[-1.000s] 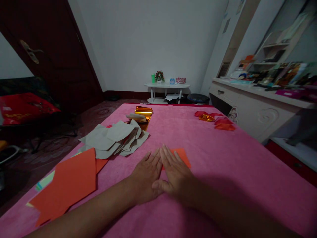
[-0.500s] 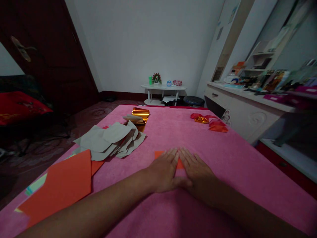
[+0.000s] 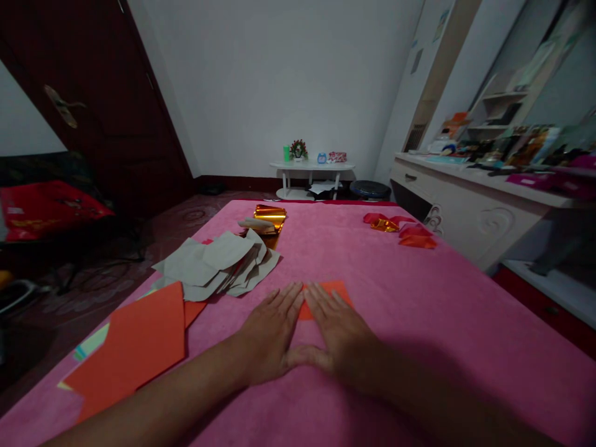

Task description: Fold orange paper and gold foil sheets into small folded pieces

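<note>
Small orange paper sheet (image 3: pixel 338 287): on pink surface (image 3: pixel 321 245), well in from left and right edges. Probably light, thin, easily creased; best lifted by an uncovered far corner.
Right hand (image 3: pixel 347 338): palm down, fingers extended over sheet, gripping nothing.
Left hand (image 3: pixel 267 341): likewise flat, ungripping, fingertips beside sheet.
Grey paper pile (image 3: pixel 195 264): toward left edge.

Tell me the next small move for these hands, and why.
Probably lift the right hand slightly: it covers part of the small orange paper, with the left hand close alongside, so the sheet can't be fully checked.
</note>
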Motion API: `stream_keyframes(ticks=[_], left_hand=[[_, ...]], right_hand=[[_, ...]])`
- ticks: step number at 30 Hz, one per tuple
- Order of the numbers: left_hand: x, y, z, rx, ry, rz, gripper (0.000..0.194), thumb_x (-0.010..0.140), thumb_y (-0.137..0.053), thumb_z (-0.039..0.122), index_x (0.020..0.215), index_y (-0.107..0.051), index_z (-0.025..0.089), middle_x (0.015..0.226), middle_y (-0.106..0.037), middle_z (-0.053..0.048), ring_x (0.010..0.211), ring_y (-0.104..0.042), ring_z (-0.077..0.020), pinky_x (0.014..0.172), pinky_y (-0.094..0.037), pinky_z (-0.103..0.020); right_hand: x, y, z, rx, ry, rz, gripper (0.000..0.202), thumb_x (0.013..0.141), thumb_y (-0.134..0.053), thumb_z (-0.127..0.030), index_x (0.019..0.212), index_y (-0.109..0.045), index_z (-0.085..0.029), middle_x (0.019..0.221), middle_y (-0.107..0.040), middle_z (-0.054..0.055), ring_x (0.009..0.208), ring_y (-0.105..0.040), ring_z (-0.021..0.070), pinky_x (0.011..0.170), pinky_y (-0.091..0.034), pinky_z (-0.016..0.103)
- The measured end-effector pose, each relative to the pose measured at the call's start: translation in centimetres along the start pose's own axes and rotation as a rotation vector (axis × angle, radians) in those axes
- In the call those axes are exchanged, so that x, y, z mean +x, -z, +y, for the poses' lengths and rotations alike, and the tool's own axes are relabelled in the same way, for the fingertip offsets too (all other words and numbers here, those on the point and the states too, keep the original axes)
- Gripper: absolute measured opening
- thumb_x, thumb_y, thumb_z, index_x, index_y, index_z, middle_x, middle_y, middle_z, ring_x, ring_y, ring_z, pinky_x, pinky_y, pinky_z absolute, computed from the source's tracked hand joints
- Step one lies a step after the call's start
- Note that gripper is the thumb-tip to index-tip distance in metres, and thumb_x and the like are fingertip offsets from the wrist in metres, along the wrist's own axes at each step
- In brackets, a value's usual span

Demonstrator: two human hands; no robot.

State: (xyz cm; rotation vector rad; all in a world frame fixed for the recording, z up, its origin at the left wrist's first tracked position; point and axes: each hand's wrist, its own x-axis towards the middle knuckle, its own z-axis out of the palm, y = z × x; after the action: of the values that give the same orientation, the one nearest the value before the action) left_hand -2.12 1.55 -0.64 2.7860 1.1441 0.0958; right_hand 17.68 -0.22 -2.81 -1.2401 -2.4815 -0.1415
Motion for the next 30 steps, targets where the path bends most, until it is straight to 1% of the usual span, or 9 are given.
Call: stream_keyframes(ticks=[5, 8, 11, 14, 18, 20, 24, 27, 30], left_hand=[[-0.7, 0.7, -0.5, -0.056, 0.039, 0.011, 0.092, 0.080, -0.033, 0.073, 0.143, -0.027, 0.006, 0.150, -0.023, -0.023, 0.139, -0.022, -0.0334, 0.112, -0.021, -0.050], [-0.2, 0.8, -0.8, -0.126, 0.094, 0.067, 0.097, 0.073, -0.043, 0.076, 0.140, -0.034, 0.006, 0.146, -0.033, -0.023, 0.134, -0.033, -0.0347, 0.109, -0.028, -0.048], [0.6, 0.6, -1.0, -0.209, 0.115, 0.129, 0.098, 0.068, -0.055, 0.073, 0.140, -0.033, 0.010, 0.142, -0.040, -0.021, 0.128, -0.041, -0.0325, 0.106, -0.034, -0.045], [0.7, 0.4, -1.3, -0.270, 0.119, 0.163, 0.100, 0.068, -0.061, 0.067, 0.144, -0.024, 0.015, 0.147, -0.035, -0.018, 0.132, -0.037, -0.0308, 0.108, -0.032, -0.044], [0.0, 0.2, -1.6, -0.370, 0.168, 0.161, 0.100, 0.069, -0.065, 0.059, 0.146, -0.020, 0.016, 0.150, -0.029, -0.017, 0.136, -0.031, -0.0307, 0.110, -0.028, -0.045], [-0.3, 0.2, -1.7, -0.452, 0.185, 0.176, 0.099, 0.068, -0.068, 0.056, 0.146, -0.023, 0.017, 0.150, -0.029, -0.016, 0.136, -0.030, -0.0313, 0.111, -0.027, -0.045], [0.0, 0.4, -1.9, -0.774, 0.220, 0.323, 0.092, 0.067, -0.073, 0.048, 0.144, -0.028, 0.021, 0.143, -0.042, -0.014, 0.129, -0.041, -0.0291, 0.108, -0.032, -0.044], [0.8, 0.6, -1.9, -1.130, 0.264, 0.449, 0.080, 0.072, -0.072, 0.040, 0.140, -0.035, 0.020, 0.127, -0.057, -0.015, 0.113, -0.056, -0.0254, 0.094, -0.044, -0.039], [1.6, 0.9, -1.7, -1.396, 0.333, 0.486, 0.053, 0.074, -0.071, 0.038, 0.118, -0.057, 0.013, 0.103, -0.067, -0.013, 0.086, -0.064, -0.0198, 0.074, -0.049, -0.030]], right_hand=[[-1.5, 2.8, 6.2, -0.113, -0.272, -0.197, 0.079, 0.082, -0.050, -0.058, 0.137, -0.042, -0.002, 0.143, -0.036, 0.025, 0.131, -0.038, 0.0350, 0.105, -0.035, 0.051], [-0.4, 5.1, 7.9, -0.118, -0.389, -0.338, 0.074, 0.077, -0.058, -0.052, 0.133, -0.048, -0.004, 0.138, -0.044, 0.025, 0.126, -0.044, 0.0378, 0.103, -0.035, 0.055], [1.9, 6.2, 7.6, 0.020, -0.368, -0.370, 0.071, 0.071, -0.066, -0.042, 0.132, -0.051, -0.011, 0.136, -0.050, 0.019, 0.122, -0.050, 0.0342, 0.102, -0.038, 0.047], [4.3, 5.5, 6.9, 0.231, -0.400, -0.298, 0.056, 0.075, -0.062, -0.039, 0.126, -0.057, -0.017, 0.131, -0.057, 0.013, 0.117, -0.054, 0.0278, 0.098, -0.040, 0.037], [6.5, 3.9, 7.0, 0.337, -0.454, -0.310, 0.038, 0.056, -0.076, -0.022, 0.094, -0.070, -0.018, 0.097, -0.069, 0.008, 0.089, -0.061, 0.0232, 0.075, -0.043, 0.029], [6.9, 3.4, 7.3, 0.385, -0.467, -0.335, 0.027, 0.050, -0.077, -0.015, 0.075, -0.068, -0.018, 0.075, -0.067, 0.003, 0.071, -0.059, 0.0184, 0.063, -0.040, 0.026], [6.8, 3.2, 7.2, 0.595, -0.452, -0.362, 0.010, 0.063, -0.066, -0.017, 0.057, -0.058, -0.016, 0.053, -0.053, -0.003, 0.051, -0.048, 0.0100, 0.050, -0.033, 0.022], [6.4, 3.2, 6.1, 0.758, -0.442, -0.327, 0.013, 0.076, -0.052, -0.024, 0.069, -0.059, -0.016, 0.056, -0.055, -0.003, 0.050, -0.050, 0.0087, 0.050, -0.037, 0.020], [5.9, 2.8, 4.5, 1.034, -0.504, -0.248, 0.021, 0.078, -0.053, -0.033, 0.081, -0.061, -0.014, 0.064, -0.063, 0.001, 0.054, -0.058, 0.0099, 0.056, -0.044, 0.021]])
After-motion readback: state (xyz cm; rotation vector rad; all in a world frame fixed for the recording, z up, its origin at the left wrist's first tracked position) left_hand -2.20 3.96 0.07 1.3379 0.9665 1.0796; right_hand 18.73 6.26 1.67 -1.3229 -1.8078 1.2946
